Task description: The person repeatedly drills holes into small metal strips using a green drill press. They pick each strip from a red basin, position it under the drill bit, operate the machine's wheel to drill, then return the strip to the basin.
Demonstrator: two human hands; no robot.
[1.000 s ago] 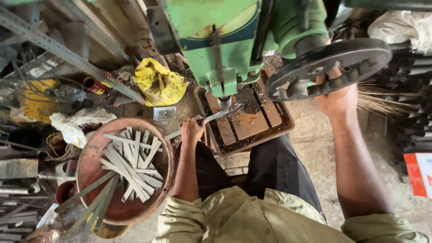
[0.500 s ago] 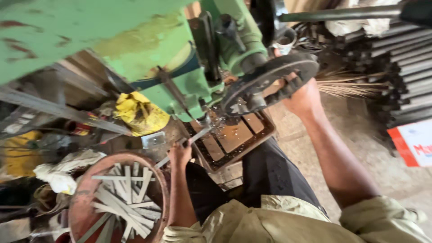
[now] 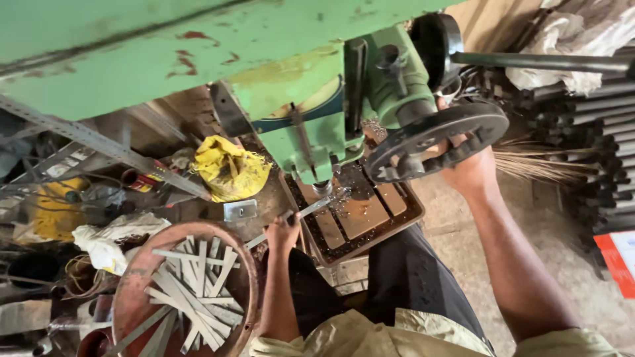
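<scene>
L hand (image 3: 283, 233) holds metal strip (image 3: 305, 213) under drill; R hand (image 3: 467, 165) grips handwheel (image 3: 436, 140).

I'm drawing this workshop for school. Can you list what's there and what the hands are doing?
machine: green drill press
left hand: holds a flat metal strip under the drill
right hand: grips the black handwheel
table under drill: rusty slotted tray
round pan: holds many metal strips
nearby: yellow cloth
</scene>
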